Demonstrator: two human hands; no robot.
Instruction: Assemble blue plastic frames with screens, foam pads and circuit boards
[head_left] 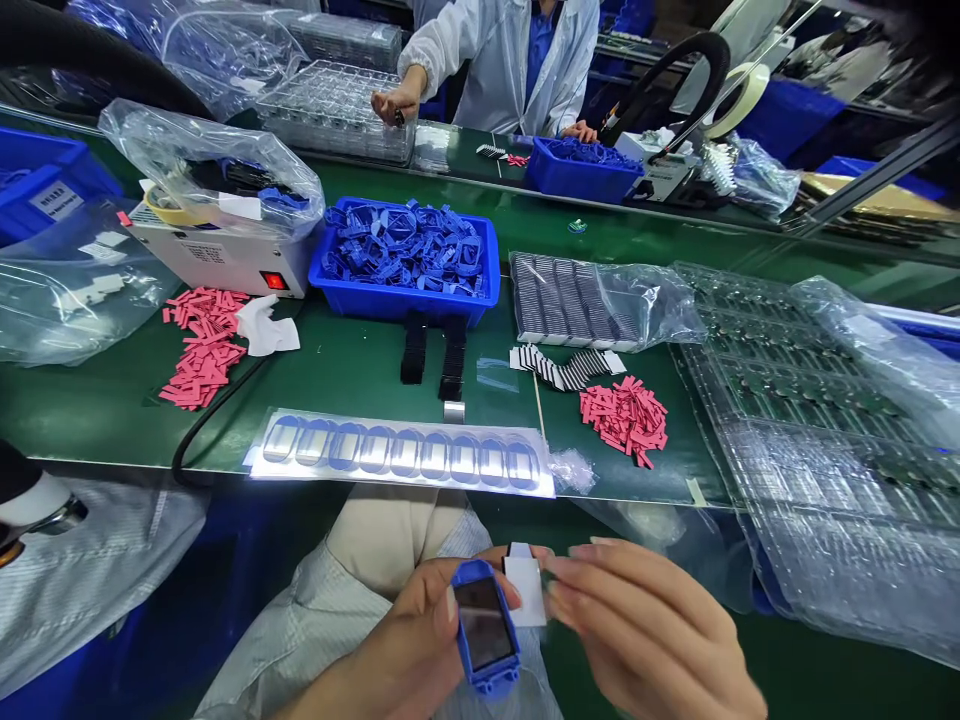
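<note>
In my left hand (424, 630) is a small blue watch-shaped housing (473, 573) with a dark rectangular screen (484, 622), held above my lap with the screen facing up. A small white rectangular piece (527, 592) with a narrower tab at its top sits just right of the housing. My right hand (652, 620) pinches that white piece at its right edge, while left fingertips lie against its other side. Whether the white piece is joined to the housing is hidden. Ahead on the bench lies a clear sheet (405, 455) with several oval films in a row.
A blue bin (405, 305) of blue frames stands mid-bench. Red strips lie in piles (624, 418) on both sides. Black-and-white pads (574, 300) are in a bag, near clear trays (840, 500) at right. A white box (225, 262) stands left. A co-worker (517, 60) sits opposite.
</note>
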